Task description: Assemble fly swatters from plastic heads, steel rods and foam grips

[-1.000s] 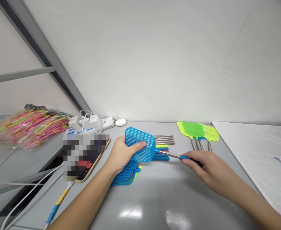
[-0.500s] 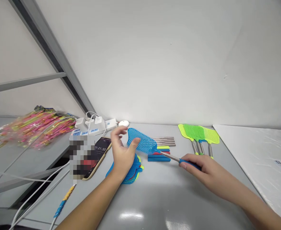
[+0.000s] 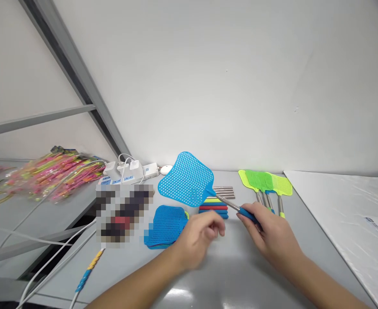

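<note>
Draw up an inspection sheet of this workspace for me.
Surface: glossy grey table.
Work things: held blue swatter; stacked swatter heads, blue uppermost; coloured grips; metal rods; green and yellow swatters, back right.
Clutter: pixelated phone-like item; bagged colourful items.
Hands: right hand grips the blue swatter; left hand loosely curled, nothing seen in it.
Cables: sleeved cable at left; white cables by power strip.
Surroundings: pale wall, metal frame, white package.

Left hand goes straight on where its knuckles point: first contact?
Probably the right hand, around the blue handle it grips; depth is unclear, so the left hand might pass beneath.
</note>
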Motion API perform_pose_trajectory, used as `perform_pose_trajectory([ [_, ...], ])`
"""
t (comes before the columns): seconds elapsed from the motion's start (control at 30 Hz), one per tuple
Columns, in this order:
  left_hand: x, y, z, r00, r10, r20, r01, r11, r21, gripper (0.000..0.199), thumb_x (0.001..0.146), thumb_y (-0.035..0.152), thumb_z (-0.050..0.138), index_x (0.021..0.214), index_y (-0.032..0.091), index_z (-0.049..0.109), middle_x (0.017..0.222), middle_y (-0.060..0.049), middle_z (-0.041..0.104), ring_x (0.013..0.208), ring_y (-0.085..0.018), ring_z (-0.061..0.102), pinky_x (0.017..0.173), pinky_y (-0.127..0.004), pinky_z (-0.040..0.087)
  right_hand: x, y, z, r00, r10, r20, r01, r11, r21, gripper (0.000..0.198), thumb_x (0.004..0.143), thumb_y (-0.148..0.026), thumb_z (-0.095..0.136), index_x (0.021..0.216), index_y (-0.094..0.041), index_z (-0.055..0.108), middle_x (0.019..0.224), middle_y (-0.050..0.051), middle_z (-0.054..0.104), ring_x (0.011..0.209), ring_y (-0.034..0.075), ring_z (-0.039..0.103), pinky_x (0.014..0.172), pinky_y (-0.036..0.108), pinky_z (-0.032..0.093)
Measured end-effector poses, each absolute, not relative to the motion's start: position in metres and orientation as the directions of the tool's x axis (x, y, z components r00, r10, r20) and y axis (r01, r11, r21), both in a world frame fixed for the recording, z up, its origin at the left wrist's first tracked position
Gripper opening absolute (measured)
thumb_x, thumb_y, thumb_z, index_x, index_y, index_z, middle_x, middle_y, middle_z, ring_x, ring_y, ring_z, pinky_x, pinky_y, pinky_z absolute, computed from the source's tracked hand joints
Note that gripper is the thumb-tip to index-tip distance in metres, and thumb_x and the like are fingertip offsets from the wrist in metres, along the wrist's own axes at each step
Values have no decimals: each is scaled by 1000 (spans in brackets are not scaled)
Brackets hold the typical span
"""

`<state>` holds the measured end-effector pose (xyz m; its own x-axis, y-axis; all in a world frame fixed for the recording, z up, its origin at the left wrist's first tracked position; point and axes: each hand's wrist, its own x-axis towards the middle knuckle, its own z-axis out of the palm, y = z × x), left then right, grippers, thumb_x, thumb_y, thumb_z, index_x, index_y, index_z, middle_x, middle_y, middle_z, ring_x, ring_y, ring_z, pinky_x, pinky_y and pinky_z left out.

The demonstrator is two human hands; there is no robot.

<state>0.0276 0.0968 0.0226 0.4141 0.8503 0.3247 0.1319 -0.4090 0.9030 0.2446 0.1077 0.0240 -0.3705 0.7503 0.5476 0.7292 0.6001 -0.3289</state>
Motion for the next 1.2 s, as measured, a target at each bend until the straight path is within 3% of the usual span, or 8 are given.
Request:
perform_pose_trajectory([
  [0.17, 28, 105, 21, 51, 982, 181, -36, -180, 983, 53, 91, 65, 37, 103, 20, 62, 86, -5, 63, 77, -18, 58, 81, -32, 45, 238, 100, 18, -466, 702, 538, 721, 654, -228, 19, 98, -28, 44, 101, -21, 61, 68, -1, 55, 53, 12, 50, 51, 24, 32],
  [0.27, 28, 106, 26, 102, 978, 183, -42, -180, 983, 48, 95, 57, 37, 93, 20, 68, 101, -7, 67, 92, -21, 61, 84, -33, 46, 232, 95, 24, -466, 805, 366, 621, 593, -512, 23, 99, -32, 41, 96, -22, 62, 72, 0, 58, 60, 13, 52, 56, 25, 36],
  [0.4, 29, 104, 31, 199, 963, 184, -74, -172, 982, 50, 98, 51, 31, 97, 22, 71, 112, -6, 70, 113, -24, 58, 102, -39, 40, 230, 95, 35, -570, 811, -133, 272, 33, -962, 35, 95, -50, 45, 89, -20, 61, 59, -5, 44, 51, 10, 38, 49, 22, 31],
  [0.47, 27, 104, 32, 231, 959, 166, -70, -154, 986, 49, 99, 50, 31, 99, 22, 72, 113, -6, 70, 115, -24, 57, 108, -41, 35, 232, 98, 36, -680, 664, -312, 111, -327, -938, 39, 92, -55, 47, 88, -19, 61, 52, -9, 28, 43, 6, 20, 41, 20, 19],
  [0.53, 26, 103, 34, 274, 952, 140, -45, -132, 990, 50, 99, 50, 31, 102, 23, 72, 115, -5, 70, 116, -24, 58, 109, -41, 35, 232, 99, 34, -746, 562, -359, 24, -515, -857, 40, 93, -55, 47, 86, -17, 60, 50, -11, 24, 40, 5, 13, 39, 20, 13],
  [0.73, 27, 97, 42, 496, 861, 111, 32, -146, 989, 42, 99, 45, 37, 115, 24, 70, 124, -6, 67, 125, -24, 53, 113, -39, 31, 224, 96, 29, -729, 641, -240, -8, -358, -934, 41, 95, -55, 45, 88, -17, 58, 46, -10, 33, 40, 5, 24, 39, 19, 18],
  [1.03, 37, 97, 29, 464, 884, 49, -75, -16, 997, 42, 96, 48, 44, 106, 21, 74, 116, -8, 71, 113, -26, 62, 106, -42, 41, 222, 95, 30, -797, 403, -450, -23, -765, -644, 41, 93, -59, 40, 74, -23, 39, 46, -11, 27, 32, 5, 11, 31, 20, 9],
  [1.2, 45, 97, 23, 201, 974, -103, -58, 117, 991, 42, 95, 49, 45, 86, 21, 76, 105, -5, 75, 105, -25, 65, 105, -42, 41, 219, 95, 36, -614, 671, -416, 193, -383, -903, 48, 95, -59, 38, 66, -21, 33, 51, -8, 28, 44, 7, 21, 40, 21, 16],
])
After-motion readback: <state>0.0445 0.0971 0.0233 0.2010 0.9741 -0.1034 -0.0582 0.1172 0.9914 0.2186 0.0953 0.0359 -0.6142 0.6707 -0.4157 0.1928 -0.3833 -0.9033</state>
